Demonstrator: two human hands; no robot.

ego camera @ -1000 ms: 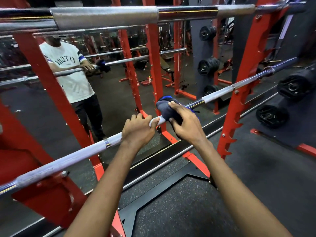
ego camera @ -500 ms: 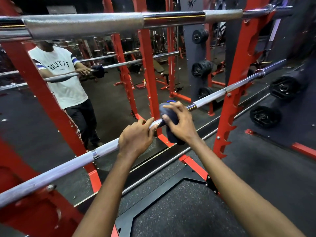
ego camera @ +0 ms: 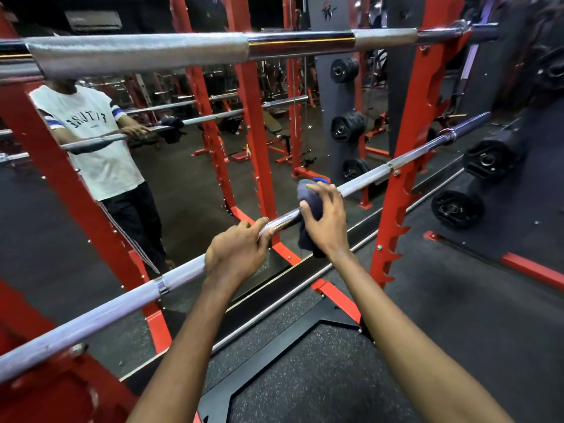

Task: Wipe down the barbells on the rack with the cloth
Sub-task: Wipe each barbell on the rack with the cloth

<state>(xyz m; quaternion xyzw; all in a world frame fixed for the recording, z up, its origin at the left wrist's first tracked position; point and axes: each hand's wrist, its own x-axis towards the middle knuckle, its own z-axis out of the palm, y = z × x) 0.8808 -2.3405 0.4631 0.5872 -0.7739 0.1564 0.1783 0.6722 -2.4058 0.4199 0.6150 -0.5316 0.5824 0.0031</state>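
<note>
A silver barbell (ego camera: 100, 314) runs across the red rack (ego camera: 410, 154) from lower left to upper right. My left hand (ego camera: 236, 254) is wrapped around its middle. Just to the right, my right hand (ego camera: 326, 218) presses a dark blue cloth (ego camera: 308, 195) around the bar, and part of the cloth hangs below the bar. A second, thicker barbell (ego camera: 152, 51) lies across the rack near the top of the view.
A wall mirror behind the rack reflects a person in a white shirt (ego camera: 91, 141) and more red racks. Black weight plates (ego camera: 457, 207) sit on pegs at the right, others (ego camera: 348, 126) on a grey column. Black rubber floor (ego camera: 457, 331) lies underfoot.
My right hand has slid the cloth a little to the right along the bar, opening a gap of bare shiny bar between my hands. The left hand keeps its grip.
</note>
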